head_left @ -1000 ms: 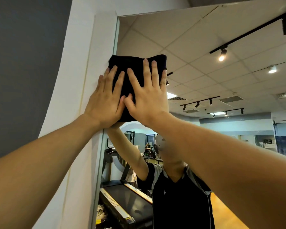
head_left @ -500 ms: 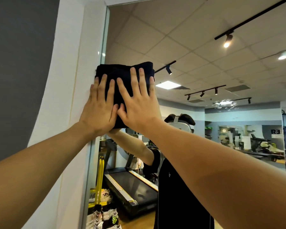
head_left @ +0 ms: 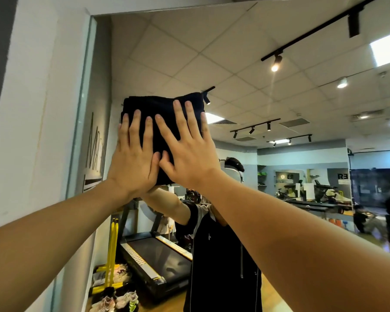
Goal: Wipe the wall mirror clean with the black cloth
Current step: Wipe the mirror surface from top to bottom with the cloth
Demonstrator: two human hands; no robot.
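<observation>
A folded black cloth (head_left: 162, 106) lies flat against the wall mirror (head_left: 291, 104), in its upper left part, a little right of the mirror's left edge (head_left: 81, 113). Both hands press it onto the glass with fingers spread. My left hand (head_left: 133, 161) covers the cloth's lower left, and my right hand (head_left: 189, 154) covers its right side; the thumbs touch. The cloth's lower edge is hidden behind the hands. The mirror reflects my raised arms and dark-shirted torso.
A white wall (head_left: 32, 109) borders the mirror on the left. The glass reflects a gym: a treadmill (head_left: 158, 262), a yellow rack with shoes (head_left: 113, 255), ceiling track lights (head_left: 276, 64) and equipment at the far right.
Both hands have slid the cloth down from the mirror's top left corner and then right, away from the left edge. The view has shifted with them.
</observation>
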